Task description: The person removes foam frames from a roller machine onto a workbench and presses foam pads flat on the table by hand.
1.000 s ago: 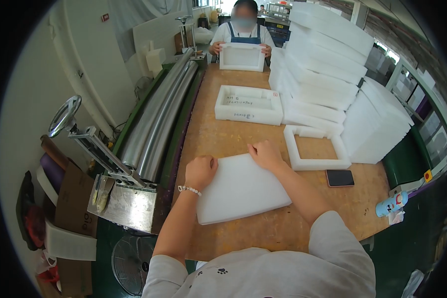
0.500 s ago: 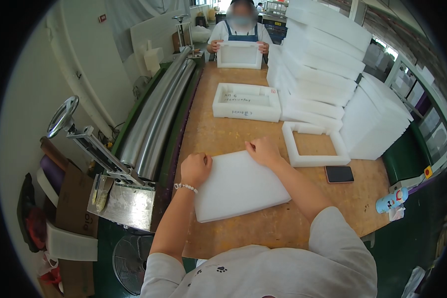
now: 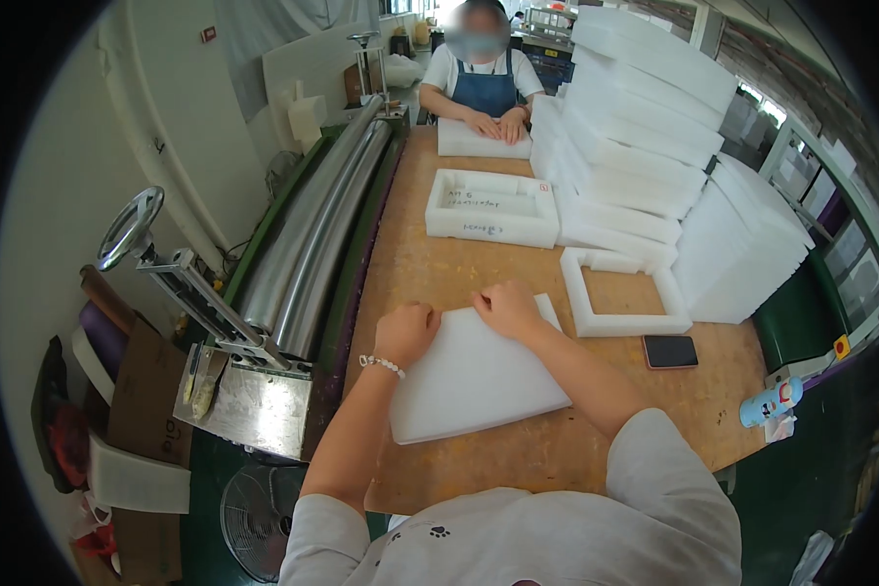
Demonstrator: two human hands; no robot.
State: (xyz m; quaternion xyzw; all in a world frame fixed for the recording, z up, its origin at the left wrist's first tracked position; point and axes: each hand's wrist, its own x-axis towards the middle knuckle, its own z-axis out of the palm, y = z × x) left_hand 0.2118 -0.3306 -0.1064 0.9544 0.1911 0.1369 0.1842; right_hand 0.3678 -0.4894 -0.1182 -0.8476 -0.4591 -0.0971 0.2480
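A white foam slab point(image 3: 479, 381) lies at a slant on the table in front of me, close to its near edge. My left hand point(image 3: 407, 334), with a beaded bracelet at the wrist, is curled into a fist at the slab's far left part. My right hand point(image 3: 508, 310) is likewise closed, resting at the slab's far edge a short way to the right. Nothing shows inside either fist, and the fingertips are tucked out of sight. To the right of the slab is a white rectangular foam frame point(image 3: 578, 298).
A roller machine point(image 3: 308, 264) with a handwheel point(image 3: 132, 227) runs along the left. Farther back are a marked foam tray point(image 3: 493, 230), a co-worker pressing another foam piece point(image 3: 459, 140), and tall foam stacks point(image 3: 645, 117). A phone point(image 3: 670, 352) and blue bottle point(image 3: 772, 400) sit at right.
My fists have come closer together, the left moving right and the right slightly left along the slab. The co-worker has laid down the raised foam frame and put both hands on a foam piece.
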